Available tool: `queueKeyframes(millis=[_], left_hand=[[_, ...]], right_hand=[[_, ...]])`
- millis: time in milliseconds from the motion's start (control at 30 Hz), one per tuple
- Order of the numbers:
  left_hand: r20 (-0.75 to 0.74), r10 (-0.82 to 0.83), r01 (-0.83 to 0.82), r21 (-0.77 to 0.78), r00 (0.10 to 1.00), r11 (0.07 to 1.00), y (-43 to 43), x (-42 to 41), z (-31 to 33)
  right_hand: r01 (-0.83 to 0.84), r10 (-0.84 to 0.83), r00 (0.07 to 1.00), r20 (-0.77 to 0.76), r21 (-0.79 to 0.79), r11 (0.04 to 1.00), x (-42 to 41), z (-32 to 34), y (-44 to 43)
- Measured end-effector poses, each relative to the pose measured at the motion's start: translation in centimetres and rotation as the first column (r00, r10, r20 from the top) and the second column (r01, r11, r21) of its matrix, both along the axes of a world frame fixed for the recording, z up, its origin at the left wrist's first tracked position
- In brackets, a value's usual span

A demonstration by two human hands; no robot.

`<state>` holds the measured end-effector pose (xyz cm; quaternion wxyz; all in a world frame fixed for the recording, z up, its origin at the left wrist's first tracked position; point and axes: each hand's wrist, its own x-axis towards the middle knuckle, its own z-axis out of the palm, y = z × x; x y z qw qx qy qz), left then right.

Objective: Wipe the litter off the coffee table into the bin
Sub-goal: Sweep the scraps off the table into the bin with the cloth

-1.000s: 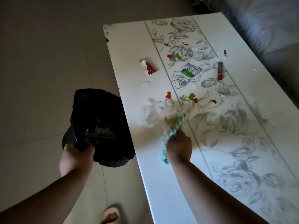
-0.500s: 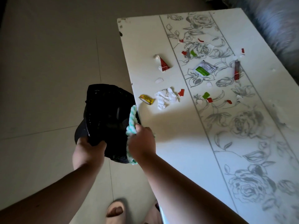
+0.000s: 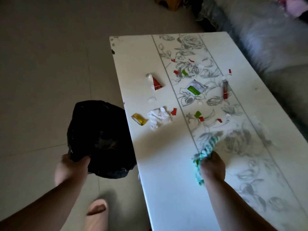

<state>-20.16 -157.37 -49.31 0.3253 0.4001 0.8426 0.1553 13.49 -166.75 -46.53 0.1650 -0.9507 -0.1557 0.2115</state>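
Note:
A white coffee table (image 3: 166, 180) with a grey rose pattern carries scattered litter: a yellow wrapper (image 3: 139, 119), a crumpled white tissue (image 3: 158, 118), a red-and-white paper cone (image 3: 155, 82), a green-and-white sachet (image 3: 195, 87), a red stick wrapper (image 3: 225, 89) and several small red and green scraps. My left hand (image 3: 71, 165) grips the rim of a bin lined with a black bag (image 3: 100, 139), held against the table's left edge. My right hand (image 3: 212, 165) holds a green-and-white cloth (image 3: 205, 152) over the table, below and right of the litter.
A grey sofa (image 3: 266, 47) runs along the table's right side. Tiled floor (image 3: 41, 72) lies to the left. My slippered foot (image 3: 97, 214) stands on the floor beside the table's near left edge. A brown object (image 3: 170, 2) sits on the floor beyond the table.
My right hand swept the cloth left to the bin's rim, then swung back right over the table. A yellow wrapper and crumpled tissue now lie uncovered. The bin stayed at the table edge.

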Motion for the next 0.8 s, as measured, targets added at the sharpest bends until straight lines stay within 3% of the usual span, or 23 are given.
queueKeyframes(millis=[167,300,400,800], left_hand=[[-0.017,0.04,-0.041,-0.044,0.999,0.998,1.5,-0.9,-1.4],[0.002,0.027,-0.026,-0.067,1.0,0.997,3.0,-1.8,-1.5],[0.027,-0.017,0.019,-0.08,0.999,0.997,3.5,-2.1,-0.8],[0.07,-0.155,0.16,-0.061,0.985,0.985,4.6,-2.6,2.1]], right_hand=[[0.011,-0.009,0.999,0.053,-0.038,0.999,-0.5,-1.0,3.9],[-0.086,0.089,0.991,0.097,-0.037,0.996,-1.2,-1.1,7.8],[-0.244,0.246,0.969,0.028,-0.059,0.968,-2.6,-0.9,10.9],[-0.489,0.493,0.849,-0.191,0.07,0.869,-13.6,-0.1,14.5]])
